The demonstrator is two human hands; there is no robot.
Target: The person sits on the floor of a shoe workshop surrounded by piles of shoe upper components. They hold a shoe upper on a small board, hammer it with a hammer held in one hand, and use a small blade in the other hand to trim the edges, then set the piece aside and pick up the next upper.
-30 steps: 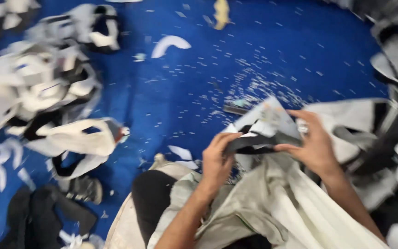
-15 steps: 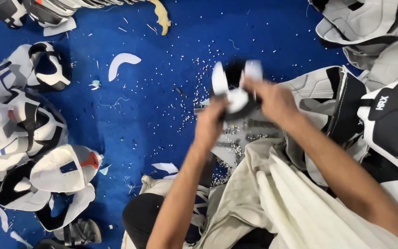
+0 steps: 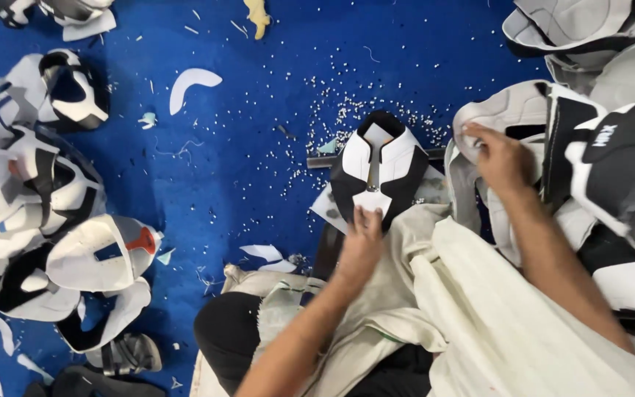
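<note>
Head view, looking down over a lap draped in cream cloth (image 3: 479, 323) onto a blue floor (image 3: 244, 147).

Left hand (image 3: 361, 239) flat and mostly open, fingertips pressing the near edge of a black-and-white shoe upper (image 3: 378, 173); pinning it, not gripping. Upper lying just beyond the fingertips, spread flat with its tongue slot up, resting over a dark bar (image 3: 325, 160) and a pale sheet underneath.

Right hand (image 3: 501, 158) further out and to the right, fingers curled down onto a pale grey cut piece (image 3: 494, 114) at the near edge of the stack of uppers (image 3: 611, 154); touching it for certain, but whether closed around it cannot be told from here.

Upper probably light and floppy, stitched panels of thin synthetic, bending easily at the slot; best taken by an outer edge or the stiffer toe end, since a pinch at the middle would likely fold it. Surface looks smooth, perhaps a little slick.

Left of the left hand, well apart: more finished uppers in a heap (image 3: 31, 184), a white crescent offcut (image 3: 189, 84), scattered white punchings (image 3: 347, 117) just beyond the upper.

Hard to read: what lies under the upper, the right thumb, the palm sides of both hands. Stack at right cut off by the frame; dark shape at the bottom centre unclear, likely a knee.
</note>
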